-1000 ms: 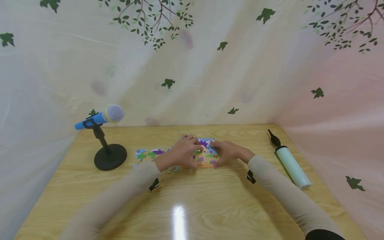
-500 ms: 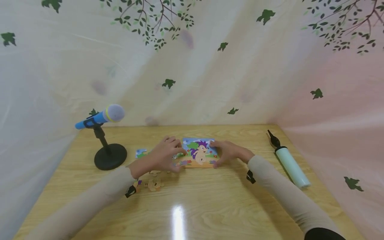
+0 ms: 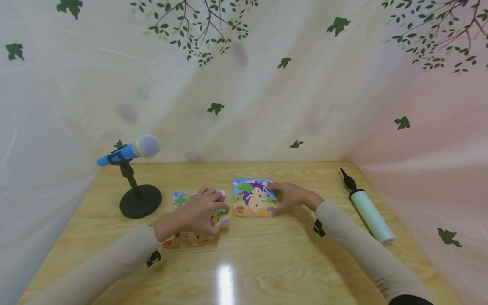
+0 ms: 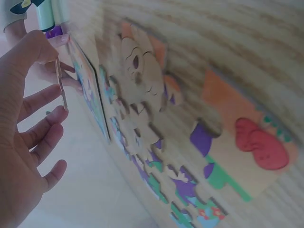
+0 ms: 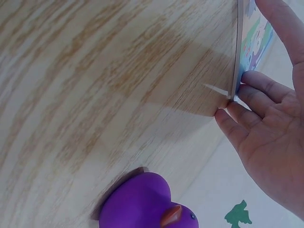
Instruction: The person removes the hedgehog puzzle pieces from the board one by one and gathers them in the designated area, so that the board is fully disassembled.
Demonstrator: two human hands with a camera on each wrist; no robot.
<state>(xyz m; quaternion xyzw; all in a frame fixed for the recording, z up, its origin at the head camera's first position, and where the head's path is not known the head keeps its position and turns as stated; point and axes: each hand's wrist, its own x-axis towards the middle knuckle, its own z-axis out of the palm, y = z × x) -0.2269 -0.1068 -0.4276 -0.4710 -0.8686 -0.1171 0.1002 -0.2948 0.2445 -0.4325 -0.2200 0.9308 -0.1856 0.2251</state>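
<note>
The person's right hand (image 3: 290, 196) rested at the right edge of the puzzle board (image 3: 253, 197), which lay flat near the middle of the wooden table (image 3: 267, 262). Its fingers were fairly straight, with the fingertips (image 5: 249, 78) set against the board's edge, holding it steady rather than gripping it. The board showed a picture of a hedgehog with purple spines.

The left hand (image 3: 198, 214) hovered over a scatter of loose puzzle pieces (image 3: 190, 237) just left of the board. From the wrist view the hand (image 4: 23, 137) was relaxed and spread, and a thin flat piece (image 4: 61, 85) was pinched between thumb and forefinger. Below it lay a cluster of pale wooden and coloured pieces (image 4: 142, 128), some interlocked, and one piece with a red shape on orange (image 4: 251, 147) lay a little apart from them.

At the far left of the table stood a blue toy microphone (image 3: 129, 150) on a black round stand (image 3: 140, 203). Along the right side lay a pale green cylinder with a black nozzle (image 3: 367, 212). A purple rubber duck (image 5: 142, 202) showed in the right wrist view. A leaf-printed cloth (image 3: 244, 84) hung behind it all.
</note>
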